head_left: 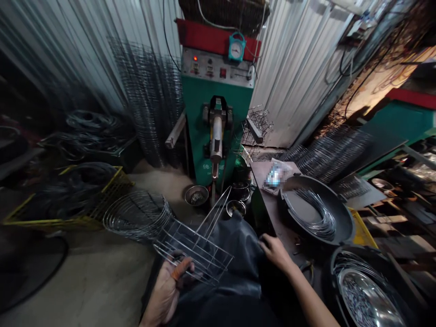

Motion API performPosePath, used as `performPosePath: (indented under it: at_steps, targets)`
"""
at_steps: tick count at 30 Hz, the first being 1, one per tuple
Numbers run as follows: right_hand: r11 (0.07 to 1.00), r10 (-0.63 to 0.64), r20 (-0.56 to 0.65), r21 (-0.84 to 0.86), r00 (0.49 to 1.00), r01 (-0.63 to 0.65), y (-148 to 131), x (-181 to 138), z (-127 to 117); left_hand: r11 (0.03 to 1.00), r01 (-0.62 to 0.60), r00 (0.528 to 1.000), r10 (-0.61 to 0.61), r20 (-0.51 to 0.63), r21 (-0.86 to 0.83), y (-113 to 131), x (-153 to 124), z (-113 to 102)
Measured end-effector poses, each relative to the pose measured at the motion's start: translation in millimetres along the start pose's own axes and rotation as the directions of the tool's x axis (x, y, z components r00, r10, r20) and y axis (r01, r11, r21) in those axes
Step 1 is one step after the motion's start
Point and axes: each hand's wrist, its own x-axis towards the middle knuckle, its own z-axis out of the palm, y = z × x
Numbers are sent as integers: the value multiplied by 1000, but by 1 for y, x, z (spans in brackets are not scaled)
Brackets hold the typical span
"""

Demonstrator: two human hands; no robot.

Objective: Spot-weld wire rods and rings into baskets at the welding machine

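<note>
My left hand [168,284] is closed round the near edge of a wire rack [194,245], a flat grid of steel rods with a longer bent wire [218,209] slanting up from its far side. Something orange-brown wraps the thumb. The rack is held tilted above the dark apron [235,245] over my lap. My right hand [274,250] is at the right edge of the apron, its fingers curled; whatever they hold, if anything, is hidden. Beyond the rack stands a green spot welding machine [195,150] with a metal electrode arm [216,136].
Wire hoops [136,215] stand left of the rack, near a yellow crate [112,193] of wire rings. At right, a black round tray [316,181] holds wire rings, and a metal bowl [369,299] holds small pieces. A small bowl [196,195] sits below the electrodes.
</note>
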Motion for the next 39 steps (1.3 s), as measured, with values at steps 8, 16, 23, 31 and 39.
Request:
performPosePath:
  at_steps: [8, 16, 23, 31, 39]
  targets:
    - [822, -14, 10, 569, 1000, 6, -104, 96, 23, 998, -60, 996, 59, 68, 8, 10, 17, 19]
    - [666, -36, 113, 744, 993, -60, -120, 117, 50, 996, -83, 992, 81, 101, 19, 16, 34, 11]
    - [622, -39, 164, 776, 986, -105, -117, 137, 59, 998, -31, 997, 26, 72, 62, 28, 52, 6]
    - [603, -8, 122, 793, 992, -93, -113, 156, 75, 999, 33, 999, -33, -1, 38, 38, 71, 9]
    - [559, 25, 71, 826, 997, -73, -116, 174, 81, 999, 33, 999, -32, -30, 33, 43, 87, 18]
